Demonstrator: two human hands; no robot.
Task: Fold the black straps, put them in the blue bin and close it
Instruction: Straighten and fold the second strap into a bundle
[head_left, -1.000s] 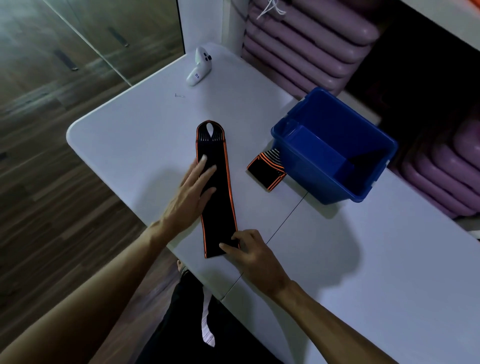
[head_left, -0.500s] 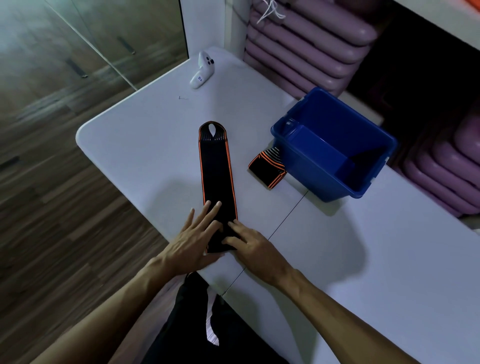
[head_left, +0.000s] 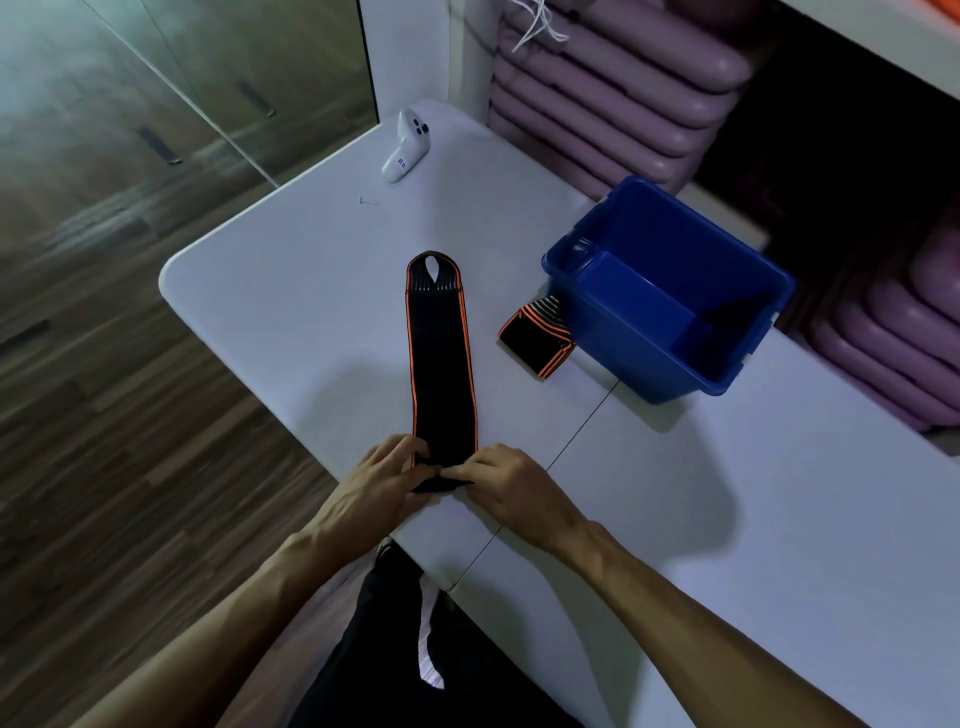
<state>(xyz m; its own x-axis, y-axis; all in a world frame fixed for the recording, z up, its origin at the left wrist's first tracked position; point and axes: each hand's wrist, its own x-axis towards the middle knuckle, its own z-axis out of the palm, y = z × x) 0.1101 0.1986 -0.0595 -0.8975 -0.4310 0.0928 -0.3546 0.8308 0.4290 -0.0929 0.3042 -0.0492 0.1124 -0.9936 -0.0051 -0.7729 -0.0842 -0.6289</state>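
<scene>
Pinching the near end of a long black strap (head_left: 441, 364) at the counter (head_left: 291, 291) edge: left hand (head_left: 374, 483) and right hand (head_left: 506, 483), each grip closed on the strap's end, fingertips nearly touching. Stretched flat away from the hands, orange-edged, loop end farthest. Lay folded beside the blue bin (head_left: 670, 291), touching its near wall: a second strap (head_left: 537, 338). Stood open, no lid in sight. Rested near the counter's far corner: a white controller (head_left: 406, 148).
</scene>
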